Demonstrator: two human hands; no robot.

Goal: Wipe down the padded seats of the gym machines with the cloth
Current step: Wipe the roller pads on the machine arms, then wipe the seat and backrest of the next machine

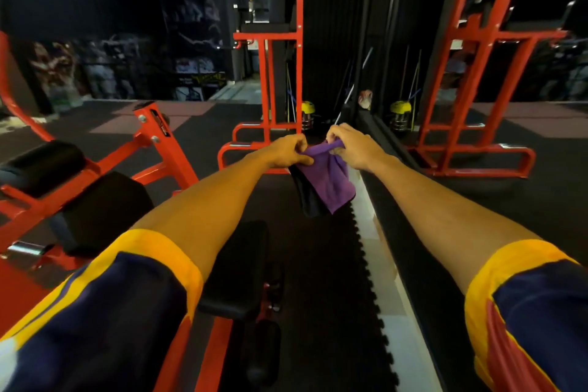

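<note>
Both arms reach straight out ahead, and the two grips meet in the air over the dark rubber floor. The left grip pinches one top corner of the purple cloth between thumb and curled fingers. The right grip is curled round the other end of the same top edge, close beside it. Neither is wide: each is closed narrow on fabric.

The cloth hangs loose below them and touches no pad. Behind it hangs a darker fold that may be its other face or a second piece; I cannot tell which. Holding the top edge with both grips looks like a way to shake the cloth out or refold it to a fresh face. That fits a pause between seats rather than a wipe under way.

The seats it is meant for lie lower and to the left. A black seat pad sits on the red machine frame, well left of the cloth, with a black roller pad beyond it. A narrower black bench pad lies under the left forearm, nearer the person. It seems the closest surface to wipe next; the cloth would have to be bunched into one grip and brought down flat onto it.

Ahead stands a red upright frame, doubled in the wall mirror on the right, with a yellow-topped canister at its foot.
</note>
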